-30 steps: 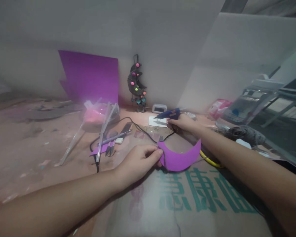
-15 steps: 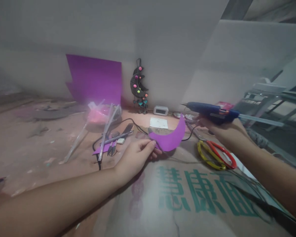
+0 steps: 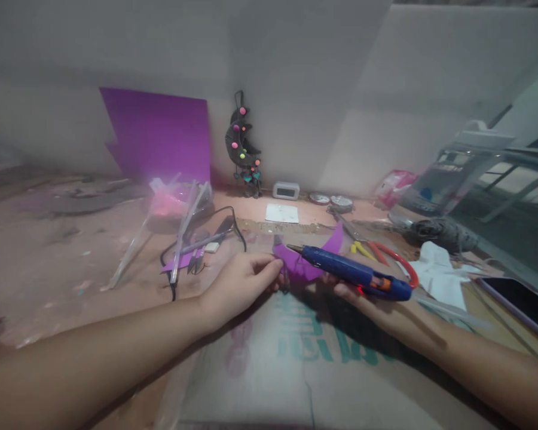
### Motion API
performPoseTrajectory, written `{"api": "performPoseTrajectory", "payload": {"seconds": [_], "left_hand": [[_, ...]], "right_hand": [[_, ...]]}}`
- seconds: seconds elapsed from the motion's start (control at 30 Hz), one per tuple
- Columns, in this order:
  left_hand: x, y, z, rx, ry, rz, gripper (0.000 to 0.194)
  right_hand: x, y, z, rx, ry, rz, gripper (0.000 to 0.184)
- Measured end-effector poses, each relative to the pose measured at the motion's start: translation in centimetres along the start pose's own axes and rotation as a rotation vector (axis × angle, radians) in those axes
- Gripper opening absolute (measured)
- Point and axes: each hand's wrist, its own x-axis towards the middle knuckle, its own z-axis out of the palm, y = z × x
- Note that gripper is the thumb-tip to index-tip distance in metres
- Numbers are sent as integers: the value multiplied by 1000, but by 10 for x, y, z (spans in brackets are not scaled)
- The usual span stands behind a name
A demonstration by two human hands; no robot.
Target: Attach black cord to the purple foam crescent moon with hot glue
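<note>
Near the middle, my left hand (image 3: pixel 246 278) is closed, pinching the left end of a purple paper crescent (image 3: pixel 302 266). A grey tip shows at that end of the crescent. My right hand (image 3: pixel 363 298) is wrapped round a blue glue gun (image 3: pixel 349 267) with a small red light and a clear glue stick behind it. The gun's nozzle points left over the crescent, close to my left fingers; whether it touches the paper I cannot tell. Part of the crescent is hidden behind the gun.
Red-and-yellow scissors (image 3: pixel 392 260), white tissue (image 3: pixel 437 278) and a phone (image 3: pixel 520 304) lie to the right, with a water bottle (image 3: pixel 448 173) behind. Glue sticks (image 3: pixel 186 233) are at left. Purple card (image 3: pixel 161 137), a moon ornament (image 3: pixel 242 143) and a small digital clock (image 3: pixel 286 190) stand at the back.
My right hand has brought the glue gun left and down, from above the scissors to over the crescent. My left hand keeps its pinch on the paper. The view has shifted slightly.
</note>
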Motion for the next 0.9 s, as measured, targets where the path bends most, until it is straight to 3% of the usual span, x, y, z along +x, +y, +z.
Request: {"api": "performPoseTrajectory", "payload": {"seconds": [0.2, 0.53, 0.9], "left_hand": [[-2, 1, 0, 72, -2, 22, 33], [-1, -1, -1, 168, -20, 103, 32], [-2, 0, -1, 169, -54, 120, 30]], "right_hand": [[-1, 5, 3, -73, -2, 116, 14], [-5, 12, 6, -162, 55, 5, 11], [-2, 4, 4, -271, -19, 44, 19]]}}
